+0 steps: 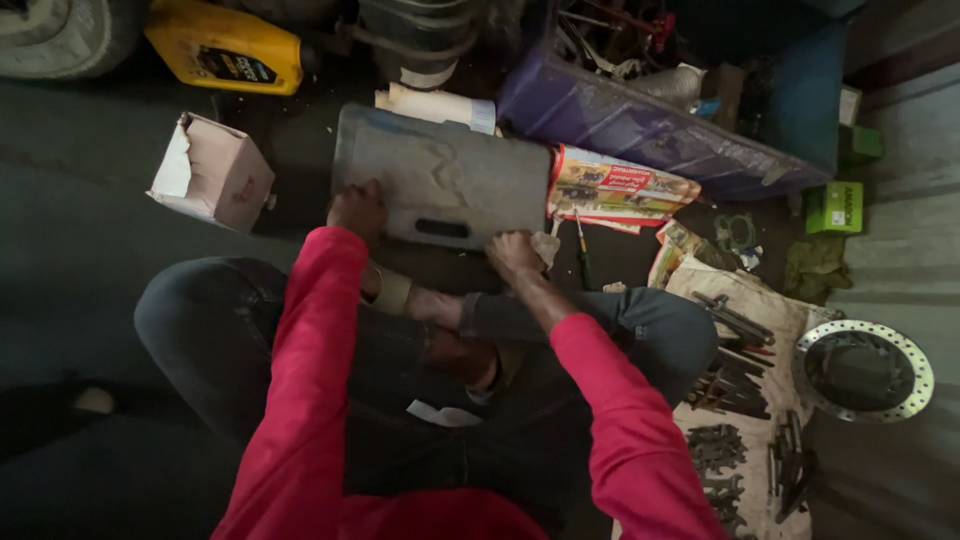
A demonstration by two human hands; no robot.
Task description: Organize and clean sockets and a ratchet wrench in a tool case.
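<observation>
A grey plastic panel with a slot near its lower edge lies on the dark floor in front of my crossed legs. My left hand grips its lower left corner. At the panel's lower right edge, my right hand presses a small pale rag or sanding pad. Both arms wear red sleeves.
An open white carton sits left of the panel, a yellow oil jug behind it. A purple crate of parts and a printed paper lie right. A screwdriver, wrenches on cloth and a brake disc are at right.
</observation>
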